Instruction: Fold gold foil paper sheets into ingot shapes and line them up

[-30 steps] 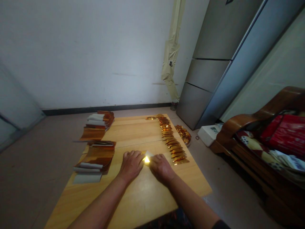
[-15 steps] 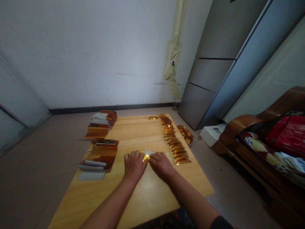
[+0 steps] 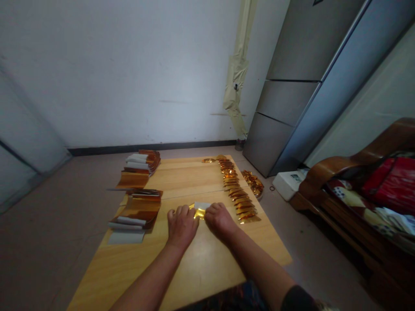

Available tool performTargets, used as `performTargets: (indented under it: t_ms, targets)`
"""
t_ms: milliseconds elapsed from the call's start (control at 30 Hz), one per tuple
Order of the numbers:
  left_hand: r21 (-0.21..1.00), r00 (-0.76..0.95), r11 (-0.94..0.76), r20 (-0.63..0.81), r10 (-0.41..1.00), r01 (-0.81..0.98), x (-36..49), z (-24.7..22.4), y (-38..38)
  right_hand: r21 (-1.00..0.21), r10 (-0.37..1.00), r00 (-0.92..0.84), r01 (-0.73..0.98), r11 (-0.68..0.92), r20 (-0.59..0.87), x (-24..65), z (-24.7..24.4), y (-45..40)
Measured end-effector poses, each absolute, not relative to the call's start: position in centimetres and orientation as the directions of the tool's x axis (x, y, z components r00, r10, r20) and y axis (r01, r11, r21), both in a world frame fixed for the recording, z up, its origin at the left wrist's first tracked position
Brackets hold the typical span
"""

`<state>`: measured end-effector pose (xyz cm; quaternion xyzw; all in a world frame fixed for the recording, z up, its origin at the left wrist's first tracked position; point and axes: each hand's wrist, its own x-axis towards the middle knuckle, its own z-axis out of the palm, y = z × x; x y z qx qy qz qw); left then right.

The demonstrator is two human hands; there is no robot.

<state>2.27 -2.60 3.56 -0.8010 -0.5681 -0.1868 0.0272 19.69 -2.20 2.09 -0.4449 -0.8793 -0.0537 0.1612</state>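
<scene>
A gold foil paper sheet point(image 3: 200, 213) with a pale grey-white back lies on the wooden table point(image 3: 207, 268), partly rolled or folded along its near edge. My left hand point(image 3: 182, 224) grips its left end with curled fingers. At the right end, my right hand point(image 3: 220, 220) is closed on the same sheet; both thumbs are largely hidden. To the left are loose stacks of gold foil paper point(image 3: 142, 207), some curled and some pale side up. Along the right side runs a row of folded gold foil pieces point(image 3: 240, 194), leaning on one another.
Beyond the table's right edge, a container of folded gold pieces point(image 3: 253, 183) stands low. A grey refrigerator point(image 3: 282, 99) and a white box point(image 3: 287, 183) are at the right, beside a wooden sofa point(image 3: 317, 185) with a red bag point(image 3: 389, 185). A white wall point(image 3: 129, 77) rises behind.
My hands have moved slightly apart along the sheet, so more of the gold strip and pale paper shows between them. The stacks and the row look the same.
</scene>
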Motion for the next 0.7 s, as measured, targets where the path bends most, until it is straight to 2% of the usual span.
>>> performTargets:
  t_ms: [200,467,700]
  targets:
    - [0.155,0.354,-0.43,0.362,0.862,0.889,2.2,2.6,-2.1,0.029,0.73,-0.603,0.777,0.629,0.32,19.2,2.0,-2.5]
    - [0.192,0.388,-0.47,0.349,0.853,0.862,1.8,1.5,-1.6,0.054,0.716,-0.621,0.766,0.641,0.32,19.1,2.0,-2.5]
    - [0.138,0.415,-0.494,0.38,0.827,0.858,1.9,1.9,-2.2,0.041,0.708,-0.63,0.756,0.654,0.319,19.4,2.0,-1.9]
